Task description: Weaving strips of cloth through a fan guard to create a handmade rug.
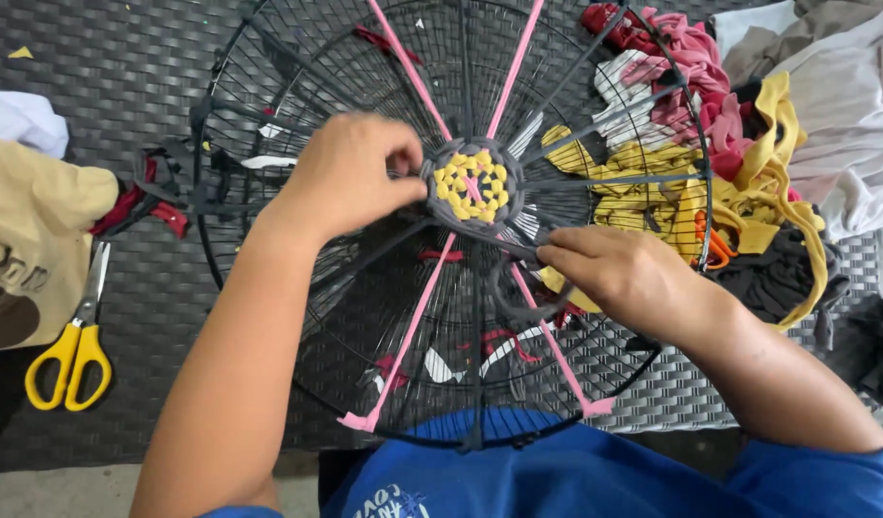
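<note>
Scissors [69,350] with yellow handles lie well left of the left hand [350,173], whose fingers pinch the edge of the grey-and-yellow woven disc [471,182] on the wire fan guard [269,96]. Below-right, the right hand [626,273] grips a grey fabric strip [518,302].

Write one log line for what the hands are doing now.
left hand: pinching woven centre | right hand: holding grey strip | frame: round wire guard

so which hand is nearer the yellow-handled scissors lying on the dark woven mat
Left. The left hand is up right of the yellow-handled scissors; the right hand is farther right, beyond the woven centre.
</note>
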